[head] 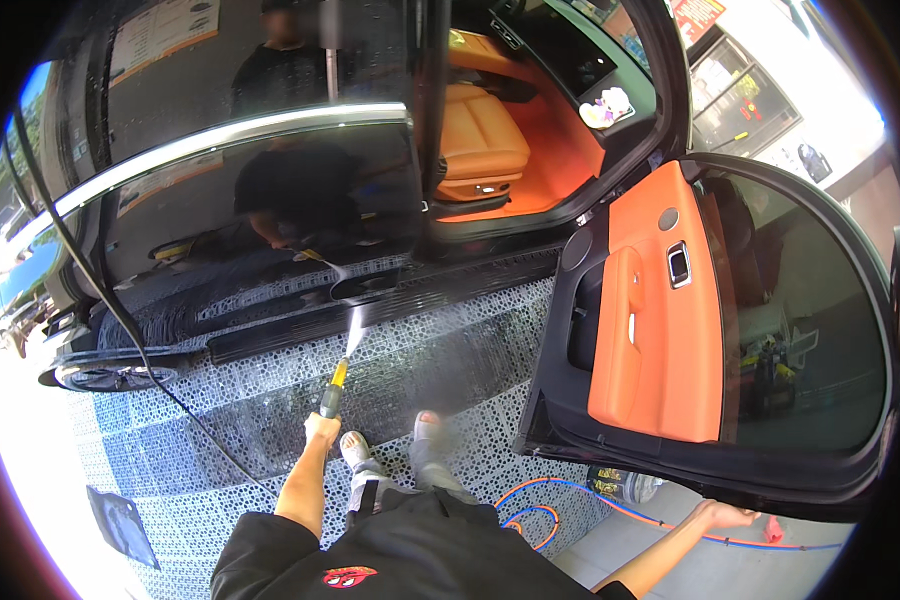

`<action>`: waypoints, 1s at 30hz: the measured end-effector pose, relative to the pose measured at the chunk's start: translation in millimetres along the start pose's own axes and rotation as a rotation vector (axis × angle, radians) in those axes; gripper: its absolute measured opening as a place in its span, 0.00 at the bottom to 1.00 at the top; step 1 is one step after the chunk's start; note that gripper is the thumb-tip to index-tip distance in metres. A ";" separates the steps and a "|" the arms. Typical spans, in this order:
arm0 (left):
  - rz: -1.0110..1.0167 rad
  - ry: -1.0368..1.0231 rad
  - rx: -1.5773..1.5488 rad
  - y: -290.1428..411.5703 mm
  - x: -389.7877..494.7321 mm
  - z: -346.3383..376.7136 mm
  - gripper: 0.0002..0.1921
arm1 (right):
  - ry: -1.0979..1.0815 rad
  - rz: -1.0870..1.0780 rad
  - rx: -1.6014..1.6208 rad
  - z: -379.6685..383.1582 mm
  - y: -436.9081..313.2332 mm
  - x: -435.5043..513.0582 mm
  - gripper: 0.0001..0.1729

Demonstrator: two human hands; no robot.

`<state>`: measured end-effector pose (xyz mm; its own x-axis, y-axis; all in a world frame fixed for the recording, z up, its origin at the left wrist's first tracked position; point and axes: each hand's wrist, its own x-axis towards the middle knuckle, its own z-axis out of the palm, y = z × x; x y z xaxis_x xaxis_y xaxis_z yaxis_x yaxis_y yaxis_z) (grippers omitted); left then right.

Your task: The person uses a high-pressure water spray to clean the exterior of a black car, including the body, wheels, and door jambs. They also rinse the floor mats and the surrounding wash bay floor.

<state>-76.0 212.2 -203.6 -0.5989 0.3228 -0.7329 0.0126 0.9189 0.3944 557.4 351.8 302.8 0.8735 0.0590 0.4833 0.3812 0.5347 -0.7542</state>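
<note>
My left hand point(322, 428) grips the handle of a pressure washer gun point(333, 392) with a yellow front part. White spray point(355, 328) leaves its nozzle towards the black side sill point(292, 334) of a dark car. At the right, my right hand point(727, 514) is at the lower edge of the open car door point(652, 330), which has orange trim; the door partly hides the fingers, so their grip cannot be told. Through the doorway show an orange leather seat point(484, 142) and an orange floor. The closed door point(270, 180) beside it is wet and mirrors a person.
A black hose point(146, 352) hangs at the left and runs down towards me. Orange and blue hoses point(547, 480) coil on the perforated floor tiles point(217, 450) beside a clear container point(622, 485). A dark mat point(124, 527) lies at the lower left.
</note>
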 end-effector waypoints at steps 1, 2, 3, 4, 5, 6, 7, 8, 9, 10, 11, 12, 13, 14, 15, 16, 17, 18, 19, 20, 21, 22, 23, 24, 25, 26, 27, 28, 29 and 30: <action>0.037 -0.014 0.009 16.1 -2.8 1.1 0.23 | 0.103 -0.058 -0.071 -6.5 14.4 29.3 0.33; 0.044 -0.056 0.024 38.2 -9.9 2.2 0.22 | 0.214 -0.121 -0.146 -24.2 35.2 70.1 0.33; 0.081 -0.027 0.044 52.8 -16.9 2.6 0.21 | 0.315 -0.164 -0.220 -35.5 54.8 89.1 0.33; 0.091 -0.037 0.061 58.2 -13.1 5.3 0.21 | 0.421 -0.088 -0.313 -11.4 55.3 76.2 0.37; 0.106 -0.060 0.079 65.3 -3.4 14.9 0.20 | 0.488 -0.057 -0.307 8.6 51.2 69.4 0.37; 0.141 -0.084 0.102 67.8 11.0 32.0 0.19 | 0.527 -0.084 -0.392 4.5 57.2 87.8 0.37; 0.155 -0.143 0.140 98.1 -9.2 27.3 0.25 | 0.568 -0.106 -0.482 0.1 64.9 100.3 0.37; 0.171 -0.165 0.162 111.7 -9.3 37.2 0.26 | 0.590 -0.096 -0.506 -6.0 70.3 109.1 0.36; 0.191 -0.181 0.188 127.6 -10.3 43.6 0.26 | 0.618 -0.079 -0.530 -3.5 66.7 112.4 0.36; 0.197 -0.197 0.238 157.0 -35.1 33.9 0.27 | 0.629 -0.058 -0.552 7.2 67.8 113.7 0.35; 0.270 -0.135 0.219 131.0 10.0 69.5 0.29 | 0.641 -0.037 -0.575 11.5 73.5 115.5 0.35; 0.287 -0.179 0.260 154.1 10.9 78.4 0.30 | 0.722 -0.124 -0.668 -10.2 79.2 137.0 0.34; 0.277 -0.203 0.289 173.3 2.9 82.3 0.31 | 0.736 -0.141 -0.772 -15.4 91.9 148.8 0.34; 0.295 -0.199 0.294 183.2 5.7 91.8 0.30 | 0.720 -0.202 -0.734 -21.6 101.4 159.0 0.33; 0.309 -0.190 0.298 191.1 7.3 98.7 0.30 | 0.698 -0.257 -0.696 -23.8 109.3 165.9 0.32; 0.324 -0.184 0.299 200.3 8.2 106.9 0.30 | 0.695 -0.246 -0.689 -17.4 112.4 162.8 0.31; 0.335 -0.182 0.313 209.1 8.7 114.6 0.30 | 0.693 -0.236 -0.682 -9.5 113.6 157.4 0.31; 0.352 -0.186 0.329 222.2 7.9 122.3 0.30 | 0.700 -0.231 -0.674 -8.2 112.3 155.5 0.30; 0.370 -0.192 0.348 236.3 3.1 129.6 0.30 | 0.665 -0.238 -0.723 -17.4 114.3 161.1 0.30; 0.384 -0.178 0.351 266.7 -25.0 128.9 0.29 | 0.635 -0.246 -0.775 -32.5 116.1 167.8 0.30; 0.410 -0.179 0.367 276.7 -23.6 137.3 0.29 | 0.597 -0.244 -0.821 -40.5 119.0 172.5 0.30; 0.433 -0.177 0.380 283.7 -18.6 148.1 0.29 | 0.593 -0.239 -0.751 -32.1 117.8 167.9 0.29; 0.457 -0.175 0.395 290.6 -11.5 159.0 0.29 | 0.589 -0.234 -0.681 -20.1 116.6 161.8 0.28; 0.409 -0.220 0.391 282.2 19.7 181.4 0.28 | 0.574 -0.243 -0.631 -23.0 119.9 167.1 0.28; 0.432 -0.240 0.398 299.5 15.2 192.0 0.28 | 0.568 -0.260 -0.585 -30.9 122.1 171.4 0.27; 0.454 -0.261 0.405 319.9 11.6 205.4 0.28 | 0.553 -0.286 -0.561 -62.1 130.0 192.7 0.26; 0.471 -0.277 0.408 334.4 6.3 216.0 0.29 | 0.551 -0.288 -0.531 -80.4 133.6 202.6 0.26; 0.584 -0.201 0.430 341.5 12.9 232.3 0.26 | 0.546 -0.290 -0.499 -93.4 135.4 211.4 0.25; 0.563 -0.217 0.414 350.5 20.7 248.6 0.26 | 0.558 -0.274 -0.463 -105.3 137.4 218.7 0.24; 0.584 -0.229 0.425 366.5 16.0 262.8 0.26 | 0.572 -0.261 -0.428 -115.1 138.6 222.9 0.24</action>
<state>129.5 613.7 -216.5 -0.2193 0.7801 -0.5860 0.6117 0.5778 0.5403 839.9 342.0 254.9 0.7154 -0.5328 0.4520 0.5795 0.0910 -0.8099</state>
